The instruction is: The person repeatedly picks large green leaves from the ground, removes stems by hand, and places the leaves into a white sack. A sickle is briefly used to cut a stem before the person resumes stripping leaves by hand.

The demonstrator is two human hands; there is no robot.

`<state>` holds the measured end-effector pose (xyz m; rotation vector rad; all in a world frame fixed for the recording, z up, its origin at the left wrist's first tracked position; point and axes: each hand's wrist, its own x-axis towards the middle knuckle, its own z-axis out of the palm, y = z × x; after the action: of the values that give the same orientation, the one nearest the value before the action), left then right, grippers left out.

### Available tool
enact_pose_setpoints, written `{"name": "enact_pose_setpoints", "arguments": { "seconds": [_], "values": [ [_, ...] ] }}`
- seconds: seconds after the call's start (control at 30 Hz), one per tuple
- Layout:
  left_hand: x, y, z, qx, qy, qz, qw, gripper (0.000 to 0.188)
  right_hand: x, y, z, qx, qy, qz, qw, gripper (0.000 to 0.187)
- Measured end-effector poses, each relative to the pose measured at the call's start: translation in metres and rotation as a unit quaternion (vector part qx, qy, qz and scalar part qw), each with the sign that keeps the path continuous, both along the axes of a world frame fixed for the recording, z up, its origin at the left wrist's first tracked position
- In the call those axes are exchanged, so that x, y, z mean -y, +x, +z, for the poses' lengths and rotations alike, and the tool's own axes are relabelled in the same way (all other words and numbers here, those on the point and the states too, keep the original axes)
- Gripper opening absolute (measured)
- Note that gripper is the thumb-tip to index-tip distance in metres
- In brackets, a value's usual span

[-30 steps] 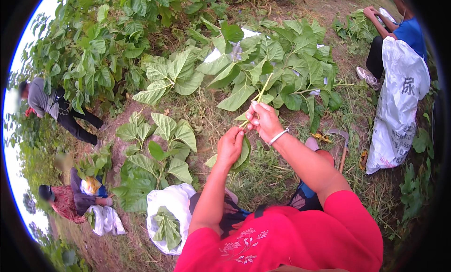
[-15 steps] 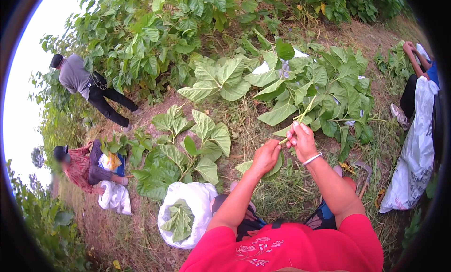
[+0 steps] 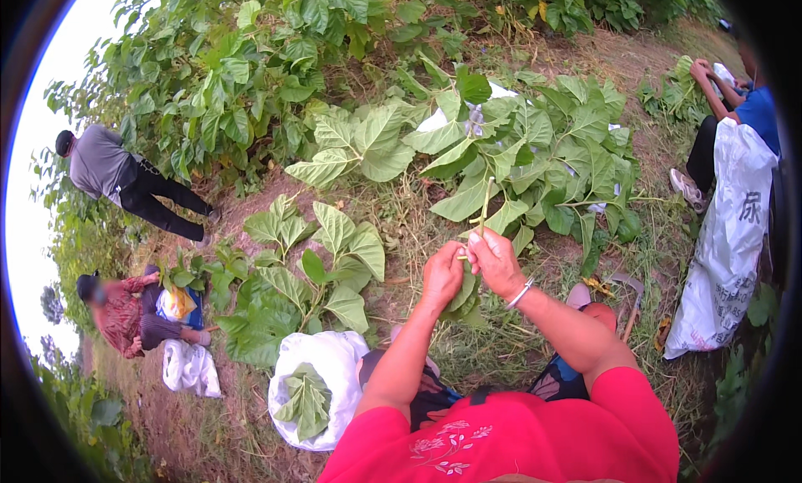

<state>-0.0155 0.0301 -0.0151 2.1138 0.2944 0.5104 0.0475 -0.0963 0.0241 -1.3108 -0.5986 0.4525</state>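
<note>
Grassy field ground with cut leafy branches lies under the work. A thin green stem (image 3: 484, 206) stands nearly upright, its long axis running away from the person, its lower end pinched in the right hand (image 3: 494, 262), whose grip is closed on it. The left hand (image 3: 443, 276) touches alongside, curled over green leaves (image 3: 464, 295) hanging below. A white sack of picked leaves (image 3: 322, 391) sits lower left, nearer the left arm.
</note>
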Motion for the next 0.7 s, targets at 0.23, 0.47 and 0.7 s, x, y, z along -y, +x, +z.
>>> {"name": "enact_pose_setpoints", "arguments": {
  "seconds": [0.23,0.47,0.7],
  "values": [
    [-0.001,0.007,0.006,0.044,-0.419,-0.034,0.906,0.012,0.004,-0.006,0.018,0.009,0.038,0.008,0.999,0.027],
    [0.006,0.001,0.039,0.025,-0.452,-0.087,0.887,0.016,0.026,0.035,0.023,-0.211,0.202,0.04,0.956,0.025],
    [-0.027,-0.011,0.046,0.13,-0.421,-0.162,0.883,0.014,0.071,0.097,0.014,-0.33,0.259,-0.023,0.907,0.022]
  ]
}}
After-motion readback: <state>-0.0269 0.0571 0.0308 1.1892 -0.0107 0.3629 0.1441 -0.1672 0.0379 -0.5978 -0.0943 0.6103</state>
